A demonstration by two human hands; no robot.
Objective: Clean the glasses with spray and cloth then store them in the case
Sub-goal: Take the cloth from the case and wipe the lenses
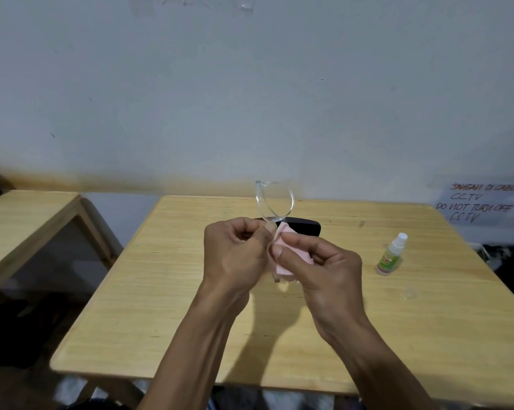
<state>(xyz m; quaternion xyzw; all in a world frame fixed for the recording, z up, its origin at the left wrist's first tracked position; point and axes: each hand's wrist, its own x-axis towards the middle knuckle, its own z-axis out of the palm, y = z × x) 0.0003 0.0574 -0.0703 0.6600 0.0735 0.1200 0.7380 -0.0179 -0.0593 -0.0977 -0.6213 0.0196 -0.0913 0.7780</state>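
Clear-framed glasses (275,201) stand upright above the table, one lens rising over my hands. My left hand (235,253) pinches the frame at its lower part. My right hand (318,261) presses a pink cloth (282,258) against the lower lens, which the cloth and fingers hide. Behind my hands lies a black glasses case (304,227), partly covered by them. A small spray bottle (390,255) with a white top and green label stands upright to the right on the wooden table (161,306).
A small clear cap (409,294) lies on the table near the bottle. A second wooden table (28,220) stands to the left across a gap. A white wall rises behind, with a handwritten paper sign (483,202) at the right.
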